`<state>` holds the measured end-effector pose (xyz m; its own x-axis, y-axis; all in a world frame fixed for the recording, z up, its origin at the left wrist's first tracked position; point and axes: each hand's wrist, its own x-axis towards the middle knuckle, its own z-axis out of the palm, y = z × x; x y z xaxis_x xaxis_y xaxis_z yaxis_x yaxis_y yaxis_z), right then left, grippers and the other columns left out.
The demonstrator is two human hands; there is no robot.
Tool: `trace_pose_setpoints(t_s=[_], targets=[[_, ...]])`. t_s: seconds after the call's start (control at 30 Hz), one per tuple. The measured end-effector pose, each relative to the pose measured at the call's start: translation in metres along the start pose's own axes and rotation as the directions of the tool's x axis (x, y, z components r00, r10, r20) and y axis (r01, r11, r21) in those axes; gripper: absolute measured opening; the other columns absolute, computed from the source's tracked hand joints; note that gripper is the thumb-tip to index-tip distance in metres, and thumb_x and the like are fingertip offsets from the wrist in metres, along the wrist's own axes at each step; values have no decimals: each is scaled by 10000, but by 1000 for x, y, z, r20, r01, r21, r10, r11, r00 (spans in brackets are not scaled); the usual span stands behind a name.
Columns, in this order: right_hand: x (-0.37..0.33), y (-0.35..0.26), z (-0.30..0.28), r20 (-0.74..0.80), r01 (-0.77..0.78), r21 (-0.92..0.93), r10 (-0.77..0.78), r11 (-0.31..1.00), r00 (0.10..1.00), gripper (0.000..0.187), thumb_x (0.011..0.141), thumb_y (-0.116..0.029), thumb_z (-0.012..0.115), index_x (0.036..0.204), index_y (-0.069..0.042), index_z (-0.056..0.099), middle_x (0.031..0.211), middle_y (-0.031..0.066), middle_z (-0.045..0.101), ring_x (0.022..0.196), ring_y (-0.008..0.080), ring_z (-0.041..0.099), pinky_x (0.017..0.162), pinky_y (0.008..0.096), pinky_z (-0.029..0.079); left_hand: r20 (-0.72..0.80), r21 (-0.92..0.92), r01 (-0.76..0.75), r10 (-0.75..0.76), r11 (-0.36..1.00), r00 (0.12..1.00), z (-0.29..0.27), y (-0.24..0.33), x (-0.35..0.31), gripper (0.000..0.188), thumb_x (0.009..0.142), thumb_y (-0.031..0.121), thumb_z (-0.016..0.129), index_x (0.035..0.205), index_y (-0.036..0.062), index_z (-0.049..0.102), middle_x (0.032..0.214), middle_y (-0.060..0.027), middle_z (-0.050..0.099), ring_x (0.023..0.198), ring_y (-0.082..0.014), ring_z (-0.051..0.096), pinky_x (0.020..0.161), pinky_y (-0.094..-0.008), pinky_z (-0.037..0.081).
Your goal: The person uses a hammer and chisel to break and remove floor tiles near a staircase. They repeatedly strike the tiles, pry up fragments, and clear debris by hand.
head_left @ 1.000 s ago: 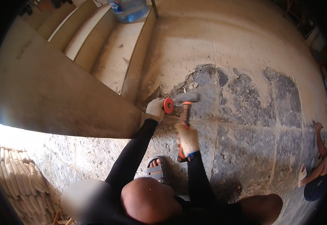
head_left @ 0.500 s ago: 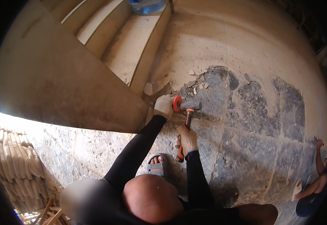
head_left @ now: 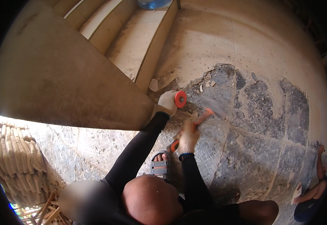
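Observation:
My gloved left hand (head_left: pixel 166 102) is closed around a chisel (head_left: pixel 180 99) with a round red hand guard; its shaft is hidden by the guard and my hand. It is held low at the broken tile edge by the foot of the stairs. In my gloved right hand (head_left: pixel 188 139) is a hammer (head_left: pixel 203 117) with an orange and black handle. Its grey head, smeared by motion, is to the right of the guard and apart from it. Pale tile chips (head_left: pixel 207 80) lie on the grey bared floor (head_left: pixel 223 84) just beyond both tools.
Tiled stairs (head_left: pixel 133 45) rise at the upper left, with a blue water bottle (head_left: pixel 153 3) on a step. A brown panel (head_left: pixel 66 82) slants beside my left arm. Stacked sacks (head_left: pixel 15 161) stand far left. Another person's arm (head_left: pixel 320 165) shows at the right edge. My sandalled foot (head_left: pixel 159 165) is below the hammer.
The hammer has swung away from the chisel to the right, its handle now slanting. My right hand has turned with it. The red guard faces up more, with my left hand still around the chisel.

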<state>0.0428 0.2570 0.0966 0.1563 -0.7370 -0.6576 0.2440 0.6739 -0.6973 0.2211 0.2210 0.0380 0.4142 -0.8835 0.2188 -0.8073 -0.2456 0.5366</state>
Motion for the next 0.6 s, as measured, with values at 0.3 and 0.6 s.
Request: trace_pose_setpoints(t_s=[0.3, 0.6], targets=[[13, -37, -57, 99, -139, 35, 135, 990, 986, 251, 964, -263, 771, 1042, -79, 619, 690, -26, 507, 471, 96, 462, 415, 312, 393, 225, -6, -46, 46, 999, 973, -7, 30, -26, 188, 869, 219, 766, 1036, 140, 798, 1077, -161, 757, 1048, -411, 699, 910, -520, 557], [56, -27, -134, -166, 69, -691, -251, 720, 954, 370, 918, -341, 809, 1045, -2, 733, 781, 126, 676, 698, 319, 687, 697, 484, 556, 300, -137, -295, 323, 946, 897, 3, 99, -109, 134, 841, 206, 765, 963, 152, 760, 954, -106, 731, 952, -392, 714, 844, -525, 554]])
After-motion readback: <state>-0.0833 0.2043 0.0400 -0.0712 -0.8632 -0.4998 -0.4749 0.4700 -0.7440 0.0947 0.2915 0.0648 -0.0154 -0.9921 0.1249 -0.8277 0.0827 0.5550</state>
